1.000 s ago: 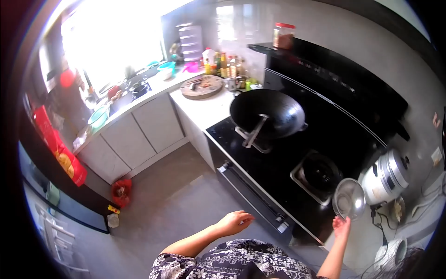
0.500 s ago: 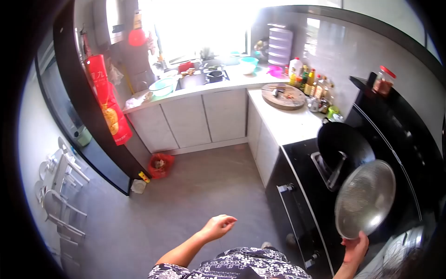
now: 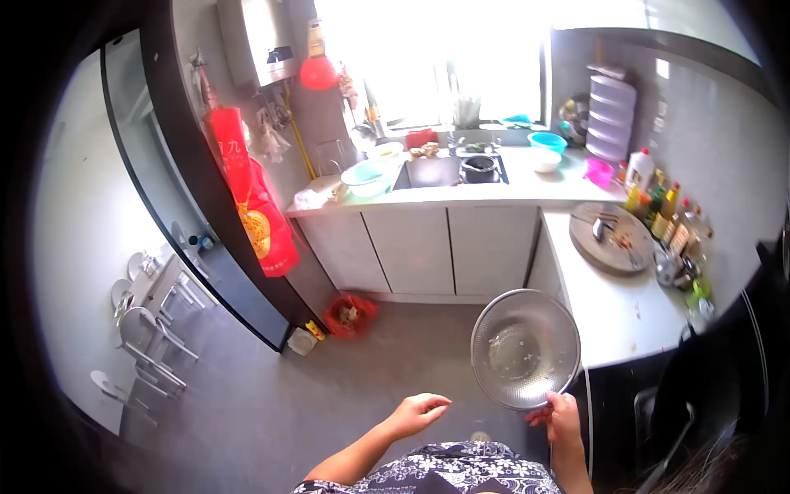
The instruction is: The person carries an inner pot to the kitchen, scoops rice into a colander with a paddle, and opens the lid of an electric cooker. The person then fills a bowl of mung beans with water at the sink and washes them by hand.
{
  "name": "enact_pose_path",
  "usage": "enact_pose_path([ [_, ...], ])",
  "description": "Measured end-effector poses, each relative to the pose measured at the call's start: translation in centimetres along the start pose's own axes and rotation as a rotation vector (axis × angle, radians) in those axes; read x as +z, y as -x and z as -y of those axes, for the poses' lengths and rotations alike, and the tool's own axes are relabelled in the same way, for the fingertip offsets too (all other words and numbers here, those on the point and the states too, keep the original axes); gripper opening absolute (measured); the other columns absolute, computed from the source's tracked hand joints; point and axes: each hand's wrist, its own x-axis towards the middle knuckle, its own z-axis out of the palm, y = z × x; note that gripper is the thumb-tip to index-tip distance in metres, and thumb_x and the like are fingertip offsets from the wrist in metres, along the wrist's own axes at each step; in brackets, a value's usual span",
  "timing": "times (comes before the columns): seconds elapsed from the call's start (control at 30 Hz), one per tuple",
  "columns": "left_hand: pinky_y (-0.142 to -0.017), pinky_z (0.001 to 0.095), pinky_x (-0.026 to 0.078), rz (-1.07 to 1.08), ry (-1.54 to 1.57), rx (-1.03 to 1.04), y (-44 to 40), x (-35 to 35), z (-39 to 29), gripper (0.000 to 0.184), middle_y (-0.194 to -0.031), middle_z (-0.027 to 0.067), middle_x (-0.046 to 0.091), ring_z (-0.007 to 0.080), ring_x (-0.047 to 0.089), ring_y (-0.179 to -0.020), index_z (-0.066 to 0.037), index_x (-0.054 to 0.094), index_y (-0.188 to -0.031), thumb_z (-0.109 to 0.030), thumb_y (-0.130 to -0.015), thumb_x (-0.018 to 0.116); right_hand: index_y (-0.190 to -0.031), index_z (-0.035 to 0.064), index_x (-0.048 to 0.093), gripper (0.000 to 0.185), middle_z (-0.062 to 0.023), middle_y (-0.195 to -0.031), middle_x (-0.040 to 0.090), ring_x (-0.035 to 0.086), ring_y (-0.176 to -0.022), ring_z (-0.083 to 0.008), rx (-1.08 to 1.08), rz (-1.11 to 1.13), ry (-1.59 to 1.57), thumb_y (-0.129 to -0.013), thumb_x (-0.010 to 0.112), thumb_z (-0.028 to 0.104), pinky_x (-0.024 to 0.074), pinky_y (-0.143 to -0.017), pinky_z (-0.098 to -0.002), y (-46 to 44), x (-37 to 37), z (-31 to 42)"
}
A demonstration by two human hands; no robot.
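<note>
While the right hand (image 3: pixel 559 420) is pinching the metal strainer (image 3: pixel 527 350) by its lower right rim, the whole bowl is hanging over the gray floor (image 3: pixel 329 395), tipped so its inside is facing the camera. So yeah, that grip is holding the strainer by just the edge, leaving most of the rim free. Some pale spots are showing inside, too blurry to call. The left hand (image 3: pixel 418 416) is hovering to the lower left, well apart from the rim, fingers loosely bent and its grip looking relaxed. Between the hands a decent gap is showing, with floor below. Over on the right things are looking tighter: the strainer's rim is overlapping the front edge of the white desk (image 3: pixel 605 321) in this view, and I'm not managing to tell how much height is separating them. The right wrist is running just beside the front edge of the black stove (image 3: pixel 609 403). Up on the desk, a round chopping board (image 3: pixel 591 243) is sitting near the left edge, with bottles (image 3: pixel 671 218) crowding its right side. Straight ahead, white cabinets (image 3: pixel 409 251) are bordering the floor, a red bag (image 3: pixel 355 329) sitting near their left end. Floor space is spreading widest leftward, toward the white chairs (image 3: pixel 144 333).
</note>
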Motion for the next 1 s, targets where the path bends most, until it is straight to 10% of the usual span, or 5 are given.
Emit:
enact_pose_path([
  [0.37,-0.073,0.0239,0.048,-0.449,0.287,-0.367,-9.0,-15.2,8.9,0.023,-0.094,0.0047,0.065,0.0103,0.060,-0.084,-0.003,0.062,-0.105,-0.015,-0.086,0.058,-0.086,-0.0081,0.053,0.026,-0.0161,-0.066,0.059,0.061,-0.052,-0.0242,0.147,0.229,0.188,-0.086,0.043,0.016,0.0484,-0.042,-0.0290,-26.2,13.2,3.5],
  [1.0,-0.057,0.0211,0.046,-0.755,0.081,-0.129,-42.2,-51.9,19.2,0.021,-0.084,0.0009,0.063,0.0063,0.058,-0.071,-0.005,0.062,-0.104,-0.013,-0.085,0.057,-0.092,-0.0065,0.049,0.026,-0.0155,-0.072,0.060,0.062,-0.053,-0.0235,0.079,0.224,0.190,-0.087,0.043,0.018,0.0490,-0.042,-0.0275,-57.4,36.0,7.7],
])
